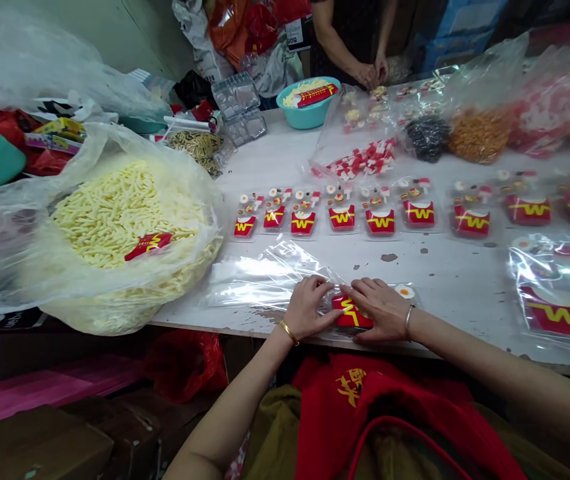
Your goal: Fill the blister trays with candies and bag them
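A clear plastic tray with a red toy fries box (pixel 349 312) bearing a yellow W lies flat at the table's near edge, its fried-egg piece (pixel 405 291) showing at the right end. My right hand (pixel 382 310) lies across the tray, fingers at its far side and thumb at its near side, gripping it and hiding the middle. At the tray's left end, my left hand (pixel 309 308) has bent fingers on clear film, thumb touching the red box. Clear plastic bags (pixel 259 280) lie flat just left of my left hand.
Filled trays (pixel 342 217) stand in a row beyond my hands; a bagged one (pixel 562 313) lies right. A big bag of pale toy fries (pixel 109 213) is left. Bags of small pieces (pixel 479 133) and a turquoise basin (pixel 307 117) stand farther back, near another person's hands (pixel 372 73).
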